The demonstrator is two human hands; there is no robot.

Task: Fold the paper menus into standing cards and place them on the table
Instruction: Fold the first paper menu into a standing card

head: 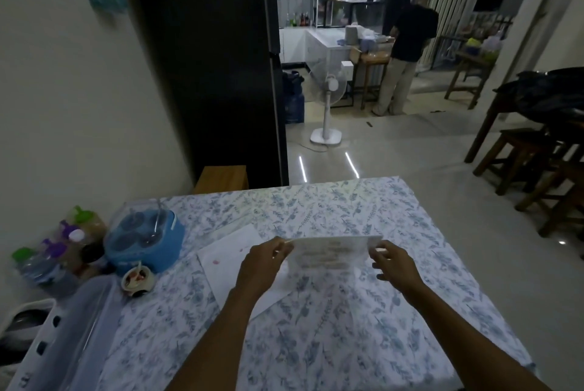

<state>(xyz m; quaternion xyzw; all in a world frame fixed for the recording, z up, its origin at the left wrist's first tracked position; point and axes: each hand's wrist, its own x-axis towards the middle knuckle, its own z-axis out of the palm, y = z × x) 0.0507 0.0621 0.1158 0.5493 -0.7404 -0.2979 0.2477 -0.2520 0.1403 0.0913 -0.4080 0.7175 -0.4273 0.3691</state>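
Observation:
A printed paper menu [331, 253] hangs upright just above the floral tablecloth of the table [395, 311], held by its two upper corners. My left hand [264, 264] pinches the top left corner and my right hand [393, 265] pinches the top right corner. Whether the sheet is folded double I cannot tell. Flat on the cloth to the left, partly under my left hand, lies a small pile of white paper sheets [227, 259], one with a pink spot.
At the table's left edge stand a blue lidded condiment caddy [143, 242], a small bowl [137, 278], several capped bottles [60, 251] and a white basket [47, 343]. Beyond the table are a pedestal fan [327, 96], a person at a counter [406, 52] and wooden stools [521, 153].

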